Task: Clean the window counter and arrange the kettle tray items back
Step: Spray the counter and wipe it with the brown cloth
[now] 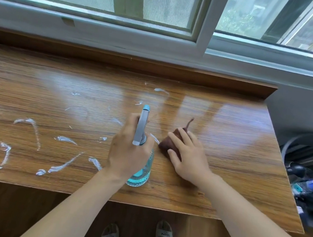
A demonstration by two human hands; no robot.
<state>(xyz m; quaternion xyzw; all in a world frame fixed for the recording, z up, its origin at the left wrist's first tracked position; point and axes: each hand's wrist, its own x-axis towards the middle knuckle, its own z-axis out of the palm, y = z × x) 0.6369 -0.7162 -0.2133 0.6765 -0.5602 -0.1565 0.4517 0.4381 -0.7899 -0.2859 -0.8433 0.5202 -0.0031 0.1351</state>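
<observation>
A wooden window counter point(230, 133) runs below the window, streaked with white smears point(34, 130) across its left and middle. My left hand point(126, 150) grips the neck of a clear spray bottle point(141, 175) with blue liquid and a grey-blue trigger head, which stands on the counter with its nozzle pointing toward the window. Just to its right, my right hand point(186, 155) rests with straight fingers on a folded dark brown cloth point(170, 142) and presses it to the wood. No kettle or tray is in view.
The window frame point(204, 40) and a raised wooden ledge point(131, 64) border the counter's far side. Beyond the counter's right end sit dark bags and a water bottle point(312, 186). My feet stand on the wooden floor below the front edge.
</observation>
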